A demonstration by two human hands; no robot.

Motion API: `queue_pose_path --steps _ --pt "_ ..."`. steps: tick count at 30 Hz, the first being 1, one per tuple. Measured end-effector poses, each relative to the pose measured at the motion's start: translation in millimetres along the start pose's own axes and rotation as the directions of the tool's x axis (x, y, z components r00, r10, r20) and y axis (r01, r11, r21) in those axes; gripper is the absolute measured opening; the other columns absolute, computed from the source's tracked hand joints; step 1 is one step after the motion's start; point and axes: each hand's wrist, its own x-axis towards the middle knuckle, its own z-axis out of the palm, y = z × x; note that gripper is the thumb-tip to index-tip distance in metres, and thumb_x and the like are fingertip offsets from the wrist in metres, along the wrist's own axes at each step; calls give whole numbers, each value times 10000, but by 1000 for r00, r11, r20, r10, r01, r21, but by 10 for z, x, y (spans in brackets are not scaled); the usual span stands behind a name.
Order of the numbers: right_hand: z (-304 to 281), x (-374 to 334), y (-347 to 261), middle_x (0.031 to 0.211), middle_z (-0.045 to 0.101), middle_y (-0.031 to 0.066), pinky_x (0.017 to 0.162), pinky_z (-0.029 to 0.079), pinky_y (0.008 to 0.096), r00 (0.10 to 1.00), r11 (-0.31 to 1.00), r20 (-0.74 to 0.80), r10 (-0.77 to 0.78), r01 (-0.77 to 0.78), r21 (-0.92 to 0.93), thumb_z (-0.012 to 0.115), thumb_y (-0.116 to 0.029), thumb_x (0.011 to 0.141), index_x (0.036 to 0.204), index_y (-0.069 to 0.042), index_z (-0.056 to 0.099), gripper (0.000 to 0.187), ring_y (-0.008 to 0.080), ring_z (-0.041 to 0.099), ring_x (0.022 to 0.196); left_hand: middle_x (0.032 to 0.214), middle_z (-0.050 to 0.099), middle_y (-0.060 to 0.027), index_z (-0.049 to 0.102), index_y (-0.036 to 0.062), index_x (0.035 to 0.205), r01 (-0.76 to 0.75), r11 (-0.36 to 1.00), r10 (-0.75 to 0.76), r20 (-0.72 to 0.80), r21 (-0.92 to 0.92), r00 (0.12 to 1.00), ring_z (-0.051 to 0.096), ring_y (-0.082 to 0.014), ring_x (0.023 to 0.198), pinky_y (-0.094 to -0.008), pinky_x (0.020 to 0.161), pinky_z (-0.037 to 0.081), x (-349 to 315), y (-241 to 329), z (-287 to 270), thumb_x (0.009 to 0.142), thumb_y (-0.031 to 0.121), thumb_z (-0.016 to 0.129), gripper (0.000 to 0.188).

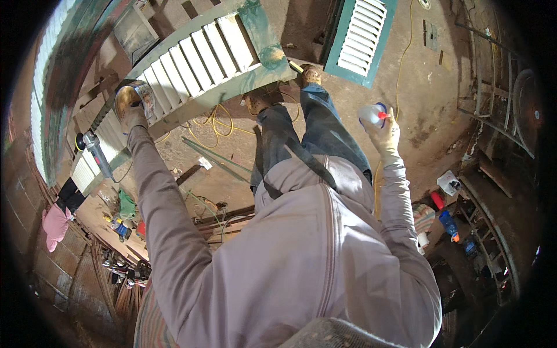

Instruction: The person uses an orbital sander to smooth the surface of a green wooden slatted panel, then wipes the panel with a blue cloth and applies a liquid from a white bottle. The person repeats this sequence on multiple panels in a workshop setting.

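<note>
My left hand (136, 118) is closed on a round tin (123, 103) with a golden-brown, shiny face and a printed side. It is above the edge of a long louvred shutter (197, 93), pale with green paint on one end. My right hand (385, 138) is out to the right, closed around a small clear plastic bottle (370, 112) with a blue rim. The bottle's red cap (382, 115) is at my fingertips. Whether my fingers are turning the cap I cannot tell. An angle grinder (97, 155) rests on the shutter's near left part.
A green-framed shutter (361, 40) with white slats is at the far right of my feet. Yellow cord (216, 124) loops over the dirt floor near my legs. Green bars (217, 156) lie to my left. Metal frames (493, 93) stand at right; a blue bottle (448, 223) is nearer.
</note>
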Motion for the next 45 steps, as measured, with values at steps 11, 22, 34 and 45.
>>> queue_pose_path --steps 11,22,34,45 --pt "124 -143 124 891 740 148 719 576 379 998 1000 -64 23 -23 1 878 -388 769 1193 44 619 658 269 742 804 814 728 -100 770 22 903 -471 583 163 -473 -662 866 660 -199 745 -354 728 535 -936 878 -509 942 192 719 181" --pt "264 168 633 933 741 164 751 571 400 990 997 -117 -72 73 3 874 -373 765 1169 -26 625 588 326 742 849 960 727 -64 804 176 892 -463 519 501 -183 -718 846 652 -291 969 -458 881 503 -2799 2888 -55 751 370 890 255" --pt "-253 530 532 959 735 165 780 568 436 989 979 58 137 -144 145 862 -416 769 1182 -61 627 593 364 733 891 1131 728 -103 726 154 1036 -218 802 365 167 -556 916 676 -322 1110 -436 939 524 -2629 3171 -61 589 504 978 621" --pt "-290 689 632 981 737 180 788 565 426 996 978 34 85 -90 187 860 -425 760 1193 -57 622 617 373 734 904 1210 612 -190 571 48 1228 -322 906 360 101 -275 927 606 -366 1140 -459 961 522 -2597 3084 -838 488 591 994 1011"
